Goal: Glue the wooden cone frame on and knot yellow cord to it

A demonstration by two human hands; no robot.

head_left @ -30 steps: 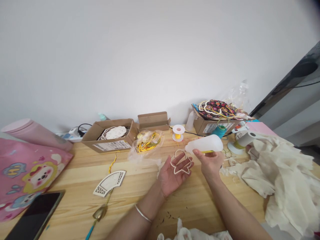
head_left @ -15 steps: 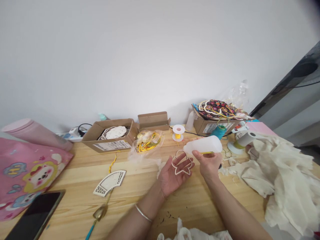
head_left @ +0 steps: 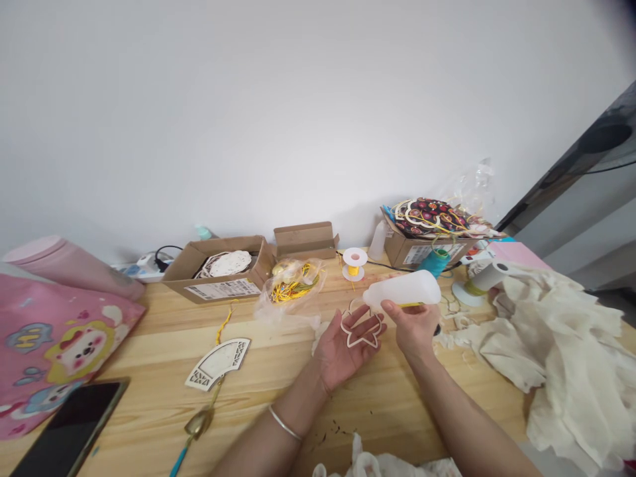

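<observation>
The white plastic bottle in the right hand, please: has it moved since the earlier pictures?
Yes, the bottle shifted slightly left against the white spool of yellow thread.

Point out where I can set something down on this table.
Bare table shows between the fan-shaped ornament and the left hand. Another patch lies between the phone and that ornament, and one between the right forearm and the cloth. Back right is crowded: a full box, teal thread and a large spool stand close together.

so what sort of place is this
Probably a craft table, perhaps at home or in a small workshop: on it are a fan-shaped ornament, a spool of yellow thread and a heap of cream cloth.
</observation>
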